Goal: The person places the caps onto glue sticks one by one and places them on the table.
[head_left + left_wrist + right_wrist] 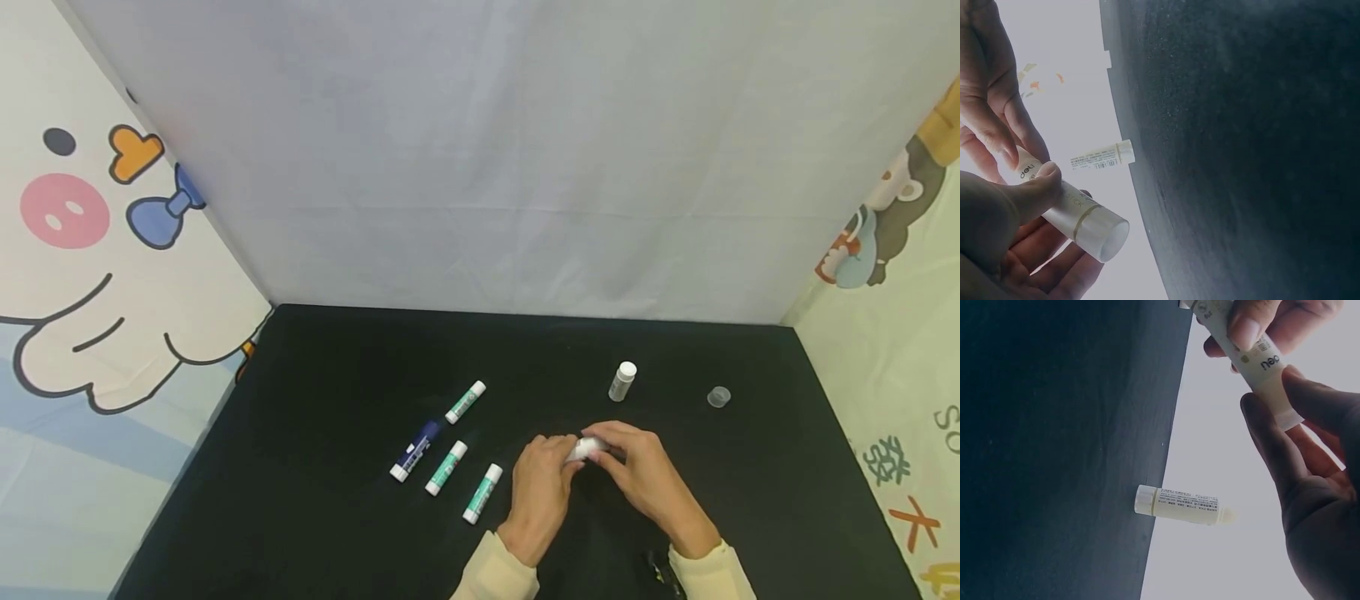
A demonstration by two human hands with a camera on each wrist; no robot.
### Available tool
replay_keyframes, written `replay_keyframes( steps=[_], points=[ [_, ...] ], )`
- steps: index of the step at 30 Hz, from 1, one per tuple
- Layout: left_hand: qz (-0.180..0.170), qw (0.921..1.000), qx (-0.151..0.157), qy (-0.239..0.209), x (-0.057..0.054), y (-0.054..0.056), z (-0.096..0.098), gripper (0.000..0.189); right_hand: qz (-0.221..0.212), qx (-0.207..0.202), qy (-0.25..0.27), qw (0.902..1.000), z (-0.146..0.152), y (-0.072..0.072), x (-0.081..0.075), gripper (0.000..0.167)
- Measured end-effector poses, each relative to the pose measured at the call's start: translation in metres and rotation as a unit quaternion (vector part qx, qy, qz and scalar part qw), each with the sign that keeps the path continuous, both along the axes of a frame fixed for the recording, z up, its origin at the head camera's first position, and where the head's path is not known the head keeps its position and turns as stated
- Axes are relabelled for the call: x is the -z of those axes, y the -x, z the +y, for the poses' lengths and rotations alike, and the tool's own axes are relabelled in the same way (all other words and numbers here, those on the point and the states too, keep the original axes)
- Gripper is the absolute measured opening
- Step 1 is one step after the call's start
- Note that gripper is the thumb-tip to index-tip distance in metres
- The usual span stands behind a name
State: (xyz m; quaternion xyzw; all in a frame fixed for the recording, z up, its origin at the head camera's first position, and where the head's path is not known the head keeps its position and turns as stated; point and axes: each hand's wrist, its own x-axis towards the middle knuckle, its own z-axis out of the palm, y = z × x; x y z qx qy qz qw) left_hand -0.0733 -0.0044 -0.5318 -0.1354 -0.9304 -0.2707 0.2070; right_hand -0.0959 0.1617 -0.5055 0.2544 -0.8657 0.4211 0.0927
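Note:
Between both hands is a white glue stick (585, 450) printed "deli". My left hand (542, 483) grips its body, with the thumb (1041, 190) across the label in the left wrist view. At the other end, my right hand (643, 475) pinches the tube between thumb and fingers, as the right wrist view shows. Beyond the hands a second white glue stick (622, 383) stands upright on the black table (345, 358). To its right lies a small translucent cap (718, 397).
Left of the hands lie three green-and-white glue sticks (482, 493) and a dark blue one (415, 451), all slanted. A small dark object (660, 573) is beside the right sleeve. A pale curtain (510, 167) hangs behind the table, with printed cloths at both sides.

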Motion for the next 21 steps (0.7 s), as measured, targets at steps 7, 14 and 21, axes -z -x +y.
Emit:
replay_keyframes(
  steps=[7, 14, 21],
  points=[
    [-0.006, 0.9999, -0.015, 0.004, -0.0002, 0.0004, 0.0005, 0.02, -0.013, -0.006, 0.007, 0.9999, -0.0003, 0.0012, 0.0013, 0.029],
    [-0.007, 0.9996, -0.024, 0.012, 0.0007, -0.0004, 0.0007, 0.021, -0.032, -0.007, 0.011, 0.9994, -0.0028, -0.0003, -0.0019, 0.027],
    [0.001, 0.9996, -0.024, 0.015, 0.0003, 0.0, -0.0007, 0.021, -0.029, 0.001, 0.009, 0.9995, -0.0066, -0.0017, -0.0012, 0.027]
  ],
)
